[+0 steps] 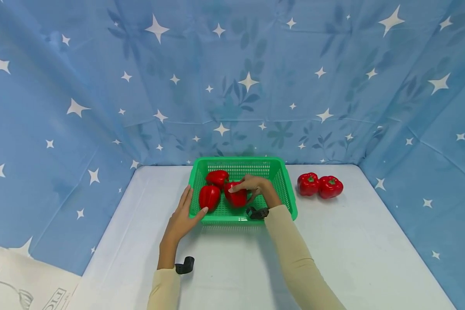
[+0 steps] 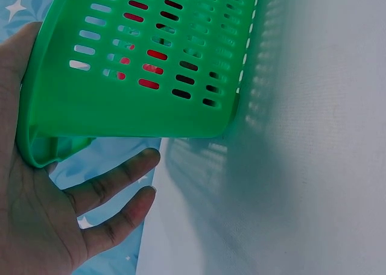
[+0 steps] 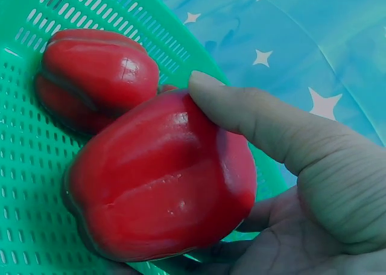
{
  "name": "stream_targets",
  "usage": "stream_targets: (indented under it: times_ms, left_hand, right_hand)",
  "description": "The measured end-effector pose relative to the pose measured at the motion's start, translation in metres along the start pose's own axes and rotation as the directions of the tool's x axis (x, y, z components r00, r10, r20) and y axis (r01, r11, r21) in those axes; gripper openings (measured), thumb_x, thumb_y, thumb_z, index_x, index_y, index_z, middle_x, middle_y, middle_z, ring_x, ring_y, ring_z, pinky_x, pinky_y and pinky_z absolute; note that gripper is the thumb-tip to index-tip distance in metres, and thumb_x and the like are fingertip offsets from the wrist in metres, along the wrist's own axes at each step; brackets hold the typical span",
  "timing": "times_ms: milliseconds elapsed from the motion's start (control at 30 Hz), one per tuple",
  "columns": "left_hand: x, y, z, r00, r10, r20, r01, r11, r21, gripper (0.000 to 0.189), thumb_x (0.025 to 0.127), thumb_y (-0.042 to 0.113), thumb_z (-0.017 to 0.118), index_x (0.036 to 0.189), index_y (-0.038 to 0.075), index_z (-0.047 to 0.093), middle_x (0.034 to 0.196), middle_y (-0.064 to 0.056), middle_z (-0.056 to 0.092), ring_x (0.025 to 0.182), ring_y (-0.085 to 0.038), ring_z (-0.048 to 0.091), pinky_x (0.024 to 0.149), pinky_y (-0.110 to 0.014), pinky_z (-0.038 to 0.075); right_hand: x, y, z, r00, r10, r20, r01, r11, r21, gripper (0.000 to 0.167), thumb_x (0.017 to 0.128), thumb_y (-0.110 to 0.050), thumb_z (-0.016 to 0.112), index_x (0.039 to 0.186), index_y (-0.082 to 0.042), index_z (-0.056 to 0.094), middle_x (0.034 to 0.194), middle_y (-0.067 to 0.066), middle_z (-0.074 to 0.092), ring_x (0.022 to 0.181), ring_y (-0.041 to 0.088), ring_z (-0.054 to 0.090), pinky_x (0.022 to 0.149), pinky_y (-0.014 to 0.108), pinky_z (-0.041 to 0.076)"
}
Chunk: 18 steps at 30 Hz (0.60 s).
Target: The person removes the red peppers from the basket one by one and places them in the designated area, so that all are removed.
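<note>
Gripping in R hand [image 1: 254, 182] a red bell pepper [image 1: 236, 197], thumb on one side, other fingers bent round behind & below; spread fairly wide, prob. to suit such a bulky, glossy body, w/ contact on opposite sides to limit slipping. Held inside the green perforated plastic basket [image 1: 240, 159], abt. mid-width; can't tell if resting on basket floor or just clear of it. Just beside, to L: front-left bell pepper [image 1: 209, 198] & back-left bell pepper [image 1: 217, 177], close tog., prob. to save room at that end. At basket's L side, L hand [image 1: 182, 218] opened out, fingers straight along outer wall, thumb over rim nr. front L corner; holding no pepper, only touching basket, presumably to steady it vs. shifting. Outside basket, to R on white table [image 1: 232, 267]: left loose bell pepper [image 1: 308, 184] & right loose bell pepper [image 1: 330, 187], side by side, green stems showing, prob. grouped for easy R-hand reach. At wrists, black cams [image 1: 185, 265], prob. strapped there to leave fingers free. Behind & at sides, blue star-print curtain [image 1: 201, 51], prob. hung as backdrop.
</note>
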<state>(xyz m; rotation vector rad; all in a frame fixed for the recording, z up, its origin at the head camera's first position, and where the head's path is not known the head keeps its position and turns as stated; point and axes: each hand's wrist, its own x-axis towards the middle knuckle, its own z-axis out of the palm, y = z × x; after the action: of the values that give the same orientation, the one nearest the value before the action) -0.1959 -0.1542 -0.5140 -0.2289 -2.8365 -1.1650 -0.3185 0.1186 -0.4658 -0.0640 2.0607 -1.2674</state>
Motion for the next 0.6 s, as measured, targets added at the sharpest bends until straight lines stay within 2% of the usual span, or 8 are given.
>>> stream_targets:
  times_ms: [133, 367, 600]
  left_hand:
    - [0.000, 0.000, 0.000, 1.000, -0.005, 0.007, 0.005, 1.000, 0.004, 0.093, 0.089, 0.066, 0.054, 0.159, 0.019, 0.014, 0.166, 0.007, 0.003, 0.144, -0.037, 0.034, 0.101, -0.069, 0.038]
    - [0.001, -0.001, 0.000, 1.000, -0.001, 0.007, 0.001, 1.000, 0.002, 0.093, 0.089, 0.065, 0.054, 0.159, 0.017, 0.014, 0.166, 0.005, 0.003, 0.145, -0.037, 0.033, 0.101, -0.068, 0.039]
    - [0.001, -0.001, 0.001, 1.000, -0.006, 0.005, 0.006, 1.000, 0.002, 0.093, 0.089, 0.066, 0.054, 0.159, 0.018, 0.014, 0.166, 0.007, 0.003, 0.144, -0.036, 0.035, 0.100, -0.070, 0.038]
  right_hand:
    - [-0.003, 0.002, -0.001, 1.000, -0.013, -0.007, 0.013, 1.000, 0.014, 0.071, 0.081, -0.035, 0.078, 0.132, 0.003, 0.045, 0.132, 0.017, 0.054, 0.104, 0.030, 0.059, 0.088, 0.058, 0.054]
    - [-0.008, 0.002, -0.007, 0.998, -0.049, -0.033, 0.051, 0.996, 0.067, 0.076, 0.082, -0.033, 0.075, 0.139, 0.001, 0.037, 0.143, 0.019, 0.042, 0.130, 0.039, 0.045, 0.085, 0.058, 0.055]
    - [-0.014, 0.004, -0.014, 0.996, -0.066, -0.062, 0.072, 0.993, 0.094, 0.081, 0.084, -0.031, 0.075, 0.144, -0.001, 0.031, 0.147, 0.020, 0.038, 0.135, 0.041, 0.040, 0.090, 0.059, 0.052]
